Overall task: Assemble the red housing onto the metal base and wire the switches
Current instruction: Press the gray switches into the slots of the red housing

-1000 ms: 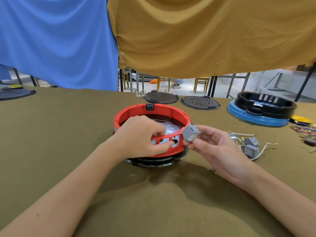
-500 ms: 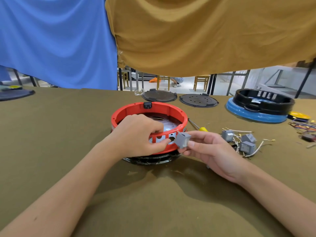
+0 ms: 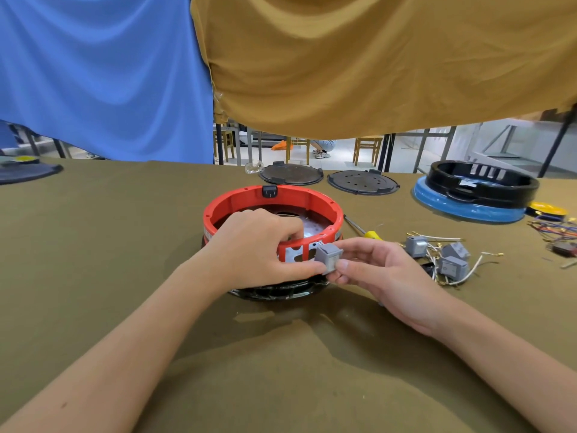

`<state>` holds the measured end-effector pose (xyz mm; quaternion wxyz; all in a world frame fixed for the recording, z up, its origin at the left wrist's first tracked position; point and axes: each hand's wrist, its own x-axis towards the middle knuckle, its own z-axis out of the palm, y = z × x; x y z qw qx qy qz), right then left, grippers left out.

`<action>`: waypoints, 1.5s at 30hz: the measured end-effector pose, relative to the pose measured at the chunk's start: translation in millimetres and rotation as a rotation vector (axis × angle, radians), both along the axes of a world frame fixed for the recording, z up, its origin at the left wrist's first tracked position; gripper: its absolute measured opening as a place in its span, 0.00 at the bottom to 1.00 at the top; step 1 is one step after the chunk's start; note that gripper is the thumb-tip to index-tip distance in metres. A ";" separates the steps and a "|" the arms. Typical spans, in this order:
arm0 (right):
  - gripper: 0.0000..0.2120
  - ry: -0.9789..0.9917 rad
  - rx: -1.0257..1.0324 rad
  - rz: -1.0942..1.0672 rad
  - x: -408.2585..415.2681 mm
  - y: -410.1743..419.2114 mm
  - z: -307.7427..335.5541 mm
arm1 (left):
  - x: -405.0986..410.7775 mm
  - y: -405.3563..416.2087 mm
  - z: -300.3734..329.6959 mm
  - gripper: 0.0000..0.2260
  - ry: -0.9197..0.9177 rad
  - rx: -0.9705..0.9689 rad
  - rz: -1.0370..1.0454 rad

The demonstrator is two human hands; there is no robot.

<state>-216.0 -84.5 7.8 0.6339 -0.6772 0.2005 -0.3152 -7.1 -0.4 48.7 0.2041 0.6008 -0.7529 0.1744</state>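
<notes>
Pinching a grey switch (image 3: pixel 328 260) just beside the slotted front wall of the red housing (image 3: pixel 271 204), the right hand (image 3: pixel 377 273) aims for a slot; the left hand (image 3: pixel 256 248) grips the wall. Entering tilted, the switch could jam.

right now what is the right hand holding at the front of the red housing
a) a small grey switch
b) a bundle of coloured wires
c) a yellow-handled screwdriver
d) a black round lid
a: the right hand pinches a small grey switch at the windowed front wall of the red housing, while the yellow-handled screwdriver lies untouched on the table behind it.
</notes>
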 end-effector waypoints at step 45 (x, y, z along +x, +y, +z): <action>0.16 0.327 -0.932 -0.221 3.8 0.7 16.3 | 3.2 7.3 5.5 0.14 0.110 0.132 -0.161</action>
